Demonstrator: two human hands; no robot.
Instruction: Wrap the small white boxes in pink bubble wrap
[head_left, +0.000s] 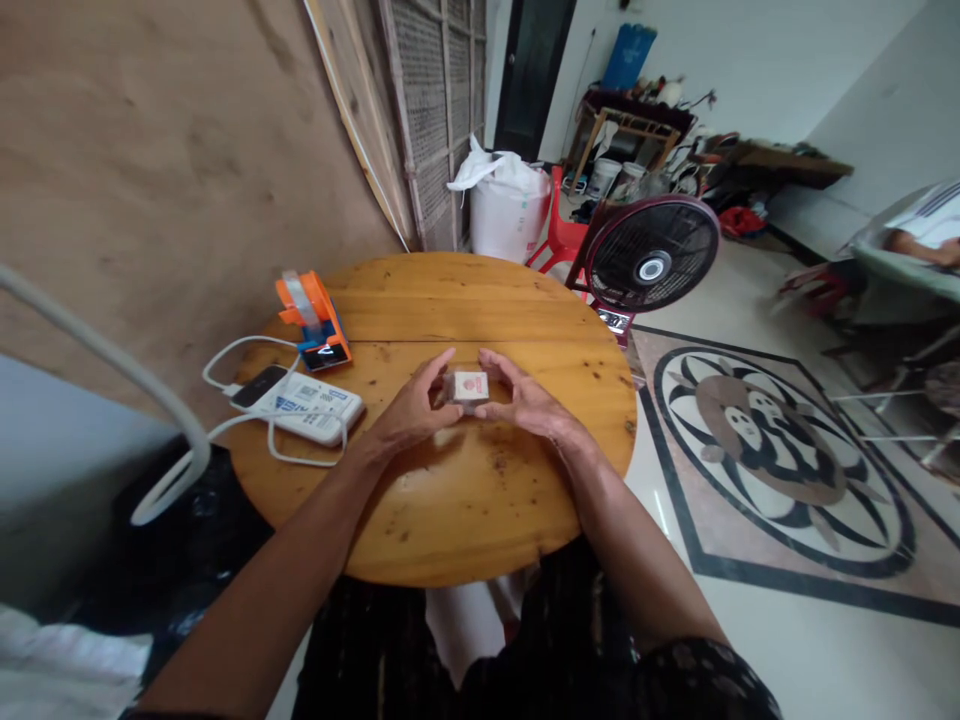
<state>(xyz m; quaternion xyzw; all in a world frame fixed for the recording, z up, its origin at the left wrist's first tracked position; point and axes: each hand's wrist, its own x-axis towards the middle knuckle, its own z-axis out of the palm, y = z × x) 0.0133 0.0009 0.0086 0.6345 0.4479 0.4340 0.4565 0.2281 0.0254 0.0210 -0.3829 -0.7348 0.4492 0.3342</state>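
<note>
A small whitish box (471, 386) with a red printed mark on top, seemingly in clear wrap, sits on the round wooden table (480, 300). My left hand (422, 402) curves around its left side, thumb and fingers apart, the thumb tip at the box's near left corner. On the other side my right hand (523, 398) mirrors it, its thumb at the near right corner and its forefinger reaching past the far edge. Both hands are open in a C shape. Whether the thumbs press on the box I cannot tell.
On the table's left lie a white power bank (315, 408) with a looping white cable, a dark phone (261, 386) and an orange-and-blue tape dispenser (313, 318). A fan (652, 255), a red chair (559, 235) and a white sack (510, 208) stand beyond. A person (930, 225) sits far right.
</note>
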